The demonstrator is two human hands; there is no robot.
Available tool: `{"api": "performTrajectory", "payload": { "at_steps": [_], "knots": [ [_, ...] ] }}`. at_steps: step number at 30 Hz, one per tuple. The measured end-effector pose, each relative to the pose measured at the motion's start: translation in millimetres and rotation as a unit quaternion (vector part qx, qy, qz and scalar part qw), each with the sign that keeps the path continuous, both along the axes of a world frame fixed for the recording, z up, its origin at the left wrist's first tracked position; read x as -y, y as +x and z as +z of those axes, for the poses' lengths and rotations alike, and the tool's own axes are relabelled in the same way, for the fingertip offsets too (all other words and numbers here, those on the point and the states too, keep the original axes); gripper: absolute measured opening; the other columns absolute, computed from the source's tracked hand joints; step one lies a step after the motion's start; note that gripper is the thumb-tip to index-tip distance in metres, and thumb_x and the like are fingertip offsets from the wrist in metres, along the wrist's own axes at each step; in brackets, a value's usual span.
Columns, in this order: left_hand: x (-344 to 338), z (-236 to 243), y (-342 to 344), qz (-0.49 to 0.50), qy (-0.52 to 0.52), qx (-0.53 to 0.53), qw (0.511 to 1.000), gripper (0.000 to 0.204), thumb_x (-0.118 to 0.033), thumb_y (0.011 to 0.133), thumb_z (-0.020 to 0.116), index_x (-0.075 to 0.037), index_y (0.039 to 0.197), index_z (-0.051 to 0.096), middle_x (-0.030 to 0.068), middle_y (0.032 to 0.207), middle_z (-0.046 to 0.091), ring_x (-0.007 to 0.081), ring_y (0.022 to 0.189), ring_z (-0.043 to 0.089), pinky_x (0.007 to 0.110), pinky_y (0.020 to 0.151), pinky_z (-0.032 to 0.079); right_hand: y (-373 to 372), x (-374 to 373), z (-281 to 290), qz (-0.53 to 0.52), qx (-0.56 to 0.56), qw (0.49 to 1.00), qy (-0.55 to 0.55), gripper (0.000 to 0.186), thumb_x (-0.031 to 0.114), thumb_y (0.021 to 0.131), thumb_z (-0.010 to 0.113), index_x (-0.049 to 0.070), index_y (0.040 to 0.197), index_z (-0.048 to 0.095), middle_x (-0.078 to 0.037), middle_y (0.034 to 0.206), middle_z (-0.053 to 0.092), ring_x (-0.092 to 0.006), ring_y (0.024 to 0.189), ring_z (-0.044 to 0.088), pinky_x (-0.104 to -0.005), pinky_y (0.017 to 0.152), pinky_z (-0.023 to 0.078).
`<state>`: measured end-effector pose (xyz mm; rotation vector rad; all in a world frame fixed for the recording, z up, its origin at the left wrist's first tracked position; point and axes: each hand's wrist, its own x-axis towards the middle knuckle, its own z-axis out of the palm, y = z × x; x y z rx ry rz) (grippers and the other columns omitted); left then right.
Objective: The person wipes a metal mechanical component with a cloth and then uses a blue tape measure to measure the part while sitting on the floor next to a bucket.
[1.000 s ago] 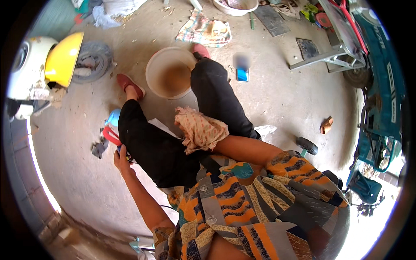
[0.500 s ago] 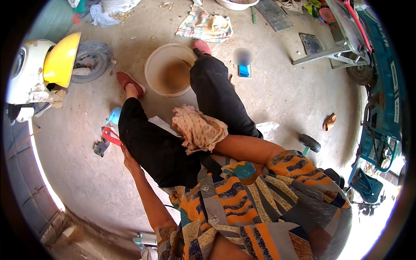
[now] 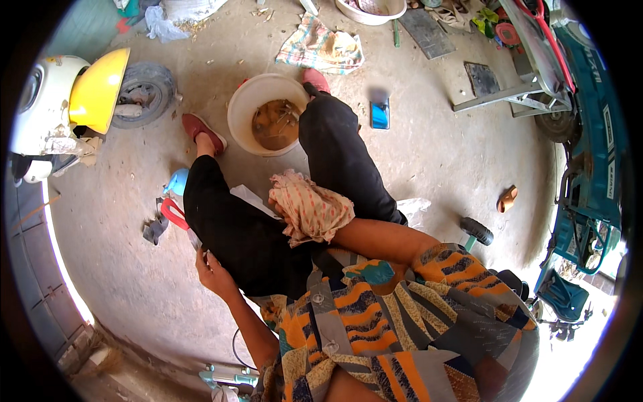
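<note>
Beside my left thigh is a tool with a red loop handle (image 3: 175, 214) and a greyish blade (image 3: 194, 238). My left hand (image 3: 211, 273) is at the blade's lower end, its thumb apart from the fingers; I cannot tell whether it touches the blade. A pale cloth with red spots (image 3: 311, 208) lies bunched over my lap and covers my right hand, so its fingers are hidden. Between my feet stands a white bucket (image 3: 242, 100), tilted in this view, with brownish water and thin pieces inside.
A blue-screened phone (image 3: 380, 114) and a checked cloth (image 3: 320, 45) lie on the concrete floor. A small blue object (image 3: 177, 181) and a dark rag (image 3: 155, 230) are left of my leg. A wheeled vehicle with a yellow panel (image 3: 100, 90) stands left, a teal vehicle (image 3: 593, 174) right.
My left hand has moved down from the red handle, and the blade now shows between them. The view has shifted slightly, and the bucket's contents show more clearly. My right arm stays at the cloth.
</note>
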<state>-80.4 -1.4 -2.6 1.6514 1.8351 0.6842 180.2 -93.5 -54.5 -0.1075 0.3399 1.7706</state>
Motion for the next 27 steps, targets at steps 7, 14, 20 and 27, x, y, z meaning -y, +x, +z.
{"api": "performTrajectory", "payload": {
  "at_steps": [7,14,20,27],
  "knots": [
    [2.8,41.1,96.8,-0.192,-0.116,0.169,0.96,0.027,-0.011,0.09,0.058,0.003,0.112,0.063,0.01,0.104,0.066,0.0171,0.095,0.061,0.028,0.086,0.047,9.0,1.0,5.0,0.005,-0.005,1.0,0.023,0.033,0.024,0.089,0.061,0.004,0.115,0.054,-0.014,0.118,0.054,-0.0204,0.107,0.056,-0.0305,0.077,0.051],
    [56.4,-4.9,126.7,-0.209,-0.316,0.333,0.864,0.017,-0.014,0.092,0.06,0.003,0.096,0.061,-0.0033,0.081,0.058,0.0043,0.075,0.05,0.023,0.065,0.043,9.8,-5.8,10.1,-0.035,0.182,0.982,0.031,0.033,0.021,0.091,0.058,0.003,0.118,0.05,-0.011,0.116,0.054,-0.0196,0.107,0.056,-0.0304,0.083,0.049],
    [22.9,6.8,130.3,-0.17,-0.11,0.168,0.965,0.012,-0.01,0.089,0.064,0.001,0.092,0.062,-0.0013,0.08,0.059,0.0046,0.071,0.05,0.022,0.063,0.042,-0.2,-13.9,14.0,-0.064,0.587,0.806,0.026,0.033,0.019,0.094,0.055,0.003,0.121,0.047,-0.009,0.115,0.054,-0.0189,0.107,0.055,-0.0304,0.088,0.048],
    [7.2,-4.9,139.2,-0.164,-0.136,0.188,0.959,0.018,-0.007,0.087,0.063,0.005,0.101,0.063,0.0047,0.087,0.064,0.0103,0.078,0.058,0.024,0.071,0.047,8.6,-2.8,20.0,-0.124,0.237,0.959,-0.093,0.038,0.02,0.093,0.058,0.003,0.124,0.046,-0.006,0.114,0.053,-0.0153,0.104,0.056,-0.0284,0.09,0.048]
  ]
}}
